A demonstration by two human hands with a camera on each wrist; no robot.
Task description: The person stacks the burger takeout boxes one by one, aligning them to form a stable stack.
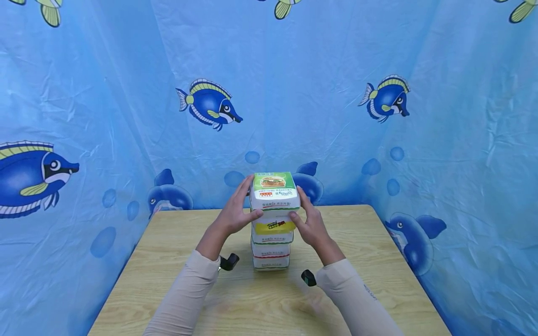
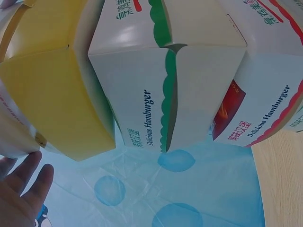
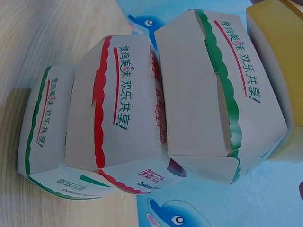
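Observation:
A green-and-white hamburger box (image 1: 275, 198) with a burger picture tops a stack of several hamburger boxes. My left hand (image 1: 235, 212) holds its left side, the thumb by the lower front edge. My right hand (image 1: 311, 224) grips the right side, its thumb near the lower front corner. Directly beneath is a yellow box (image 2: 52, 90), then a white box with green scalloped trim (image 2: 142, 94). A red-trimmed box (image 3: 120, 104) comes lower, over another green-trimmed box (image 3: 47, 123) at the bottom. In the left wrist view, fingertips reach the upper box's edge.
The stack stands on a light wood table (image 1: 168, 261). Behind it and at both sides hangs a blue curtain (image 1: 286, 116) printed with fish and dolphins. Black wrist cameras (image 1: 308, 278) jut inward beside the lower boxes.

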